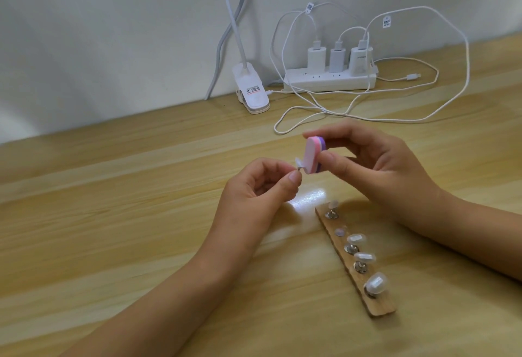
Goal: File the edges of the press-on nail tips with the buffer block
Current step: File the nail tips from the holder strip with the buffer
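Desk [113, 215]: buffer block [118, 156], illegible clamp label [253, 90]

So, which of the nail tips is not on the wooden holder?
The nail tip held in the left hand, against the buffer block in the right hand; the other four sit on the wooden holder.

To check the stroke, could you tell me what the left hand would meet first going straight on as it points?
The buffer block in the right hand: the nail tip pinched by the left hand seems to touch it, though depth is unclear.
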### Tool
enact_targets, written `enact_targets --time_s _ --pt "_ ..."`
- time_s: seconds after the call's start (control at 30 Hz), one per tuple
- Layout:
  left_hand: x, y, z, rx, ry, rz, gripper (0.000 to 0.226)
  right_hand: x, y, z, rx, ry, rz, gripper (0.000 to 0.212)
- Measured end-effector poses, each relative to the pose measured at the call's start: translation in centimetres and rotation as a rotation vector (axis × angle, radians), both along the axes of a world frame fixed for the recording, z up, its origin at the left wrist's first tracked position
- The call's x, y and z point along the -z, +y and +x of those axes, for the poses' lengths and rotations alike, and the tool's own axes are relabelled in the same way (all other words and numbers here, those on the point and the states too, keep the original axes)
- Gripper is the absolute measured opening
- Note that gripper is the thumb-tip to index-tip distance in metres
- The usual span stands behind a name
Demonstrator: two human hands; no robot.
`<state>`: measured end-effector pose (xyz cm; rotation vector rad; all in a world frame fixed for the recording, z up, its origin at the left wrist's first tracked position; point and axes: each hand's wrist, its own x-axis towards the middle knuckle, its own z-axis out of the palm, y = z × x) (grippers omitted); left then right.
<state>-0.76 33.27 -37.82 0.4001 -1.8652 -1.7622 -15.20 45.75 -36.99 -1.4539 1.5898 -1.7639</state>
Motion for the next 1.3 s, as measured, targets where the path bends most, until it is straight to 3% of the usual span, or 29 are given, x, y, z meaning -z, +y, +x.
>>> enact_targets --time_s 0.27,1.3 --pt "-0.20 0.20 0.03 -0.014 -0.026 0.012 0.006 -0.09 -0.11 -0.14 -0.002 -0.025 0.031 0.028" --pt "-0.28 0.32 -0.02 0.061 -0.074 -0.077 0.005 -0.57 0.13 0.04 -0.007 0.165 0.050 0.028"
